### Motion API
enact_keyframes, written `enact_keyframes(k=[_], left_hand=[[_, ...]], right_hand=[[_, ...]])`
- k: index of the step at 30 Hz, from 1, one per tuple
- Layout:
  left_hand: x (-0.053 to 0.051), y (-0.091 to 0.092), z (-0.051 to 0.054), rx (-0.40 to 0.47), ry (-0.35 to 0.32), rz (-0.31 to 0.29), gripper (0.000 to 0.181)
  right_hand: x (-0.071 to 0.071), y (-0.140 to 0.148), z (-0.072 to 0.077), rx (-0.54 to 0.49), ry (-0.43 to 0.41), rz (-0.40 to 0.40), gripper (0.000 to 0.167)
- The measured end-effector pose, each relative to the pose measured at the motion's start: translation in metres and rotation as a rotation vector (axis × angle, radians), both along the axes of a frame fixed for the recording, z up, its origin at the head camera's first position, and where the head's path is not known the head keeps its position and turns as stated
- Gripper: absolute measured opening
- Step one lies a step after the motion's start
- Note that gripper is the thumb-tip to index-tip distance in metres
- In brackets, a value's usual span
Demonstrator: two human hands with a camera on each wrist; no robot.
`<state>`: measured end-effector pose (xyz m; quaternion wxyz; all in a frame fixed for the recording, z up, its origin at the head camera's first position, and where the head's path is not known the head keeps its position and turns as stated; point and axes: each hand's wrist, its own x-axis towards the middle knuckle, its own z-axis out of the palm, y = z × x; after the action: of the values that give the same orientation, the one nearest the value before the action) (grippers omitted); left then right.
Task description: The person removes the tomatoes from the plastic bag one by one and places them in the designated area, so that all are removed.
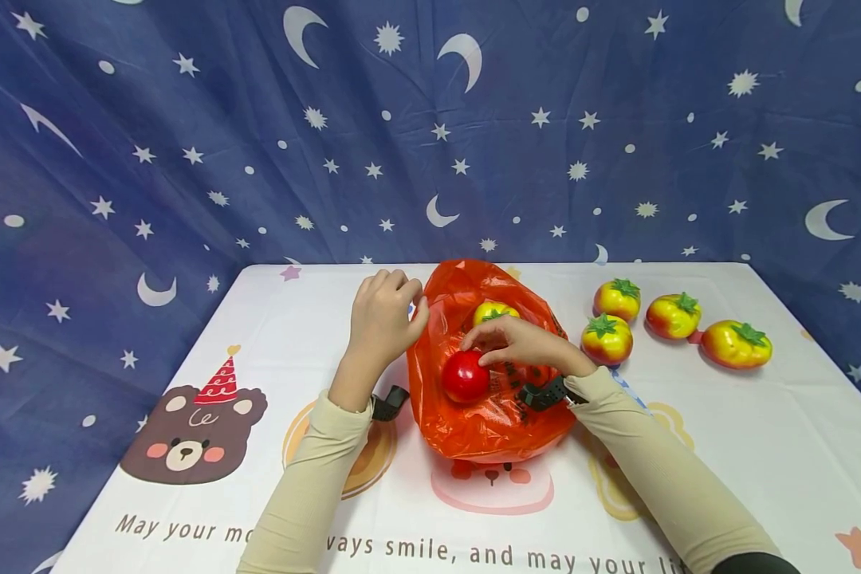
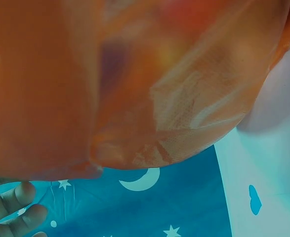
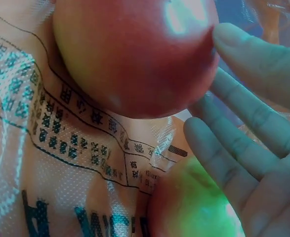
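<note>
A red plastic bag (image 1: 502, 426) lies spread with its mouth up on the table. Inside it are a shiny red round fruit (image 1: 465, 376) and a yellow fruit with green leaves (image 1: 495, 311). My right hand (image 1: 527, 344) has its thumb and fingers round the far side of the red fruit (image 3: 135, 54); a green and red fruit (image 3: 186, 202) lies below those fingers in the right wrist view. Bent fingers of my left hand (image 1: 383, 315) are at the bag's left rim. The bag (image 2: 184, 113) covers part of that hand in the left wrist view, hiding whether it pinches the plastic.
Several red and yellow fruits with green leaves stand to the right of the bag, among them a front one (image 1: 606, 341) and a far-right one (image 1: 736, 346). A printed white cloth (image 1: 760, 446) covers the table, and a blue starry curtain (image 1: 373, 88) hangs behind.
</note>
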<state>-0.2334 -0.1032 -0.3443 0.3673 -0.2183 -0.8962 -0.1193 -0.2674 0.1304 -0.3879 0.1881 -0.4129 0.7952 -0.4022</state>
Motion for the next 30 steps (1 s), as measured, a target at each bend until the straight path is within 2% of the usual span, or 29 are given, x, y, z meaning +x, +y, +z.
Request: enact_keyframes(k=[5,9,16,21,26,30], left_hand=[[0.0006,-0.0003,0.0001,0.003,0.002,-0.004,0.012],[0.0014,-0.0004,0.0004,0.004,0.003,-0.006,0.012],[0.0020,-0.0007,-0.0001,-0.001,-0.002,-0.005,0.012],[0.0021,-0.0006,-0.0003,-0.001,0.000,-0.003,0.012],[0.0019,-0.0004,-0.0005,0.000,0.001,-0.004,0.012],[0.0016,-0.0003,-0.0006,0.000,0.000,-0.005,0.013]], right_hand=[[0.0015,0.0015,0.0036,0.082,-0.039,0.028,0.045],[0.0015,0.0032,0.0041,0.124,-0.035,0.067,0.049],[0.0031,0.0061,0.0013,0.077,-0.097,0.083,0.048],[0.0039,0.0080,0.0013,0.090,-0.121,0.092,0.049],[0.0033,0.0079,0.0013,0.081,-0.202,0.088,0.049],[0.0030,0.0078,-0.0012,0.052,-0.194,0.088,0.047]])
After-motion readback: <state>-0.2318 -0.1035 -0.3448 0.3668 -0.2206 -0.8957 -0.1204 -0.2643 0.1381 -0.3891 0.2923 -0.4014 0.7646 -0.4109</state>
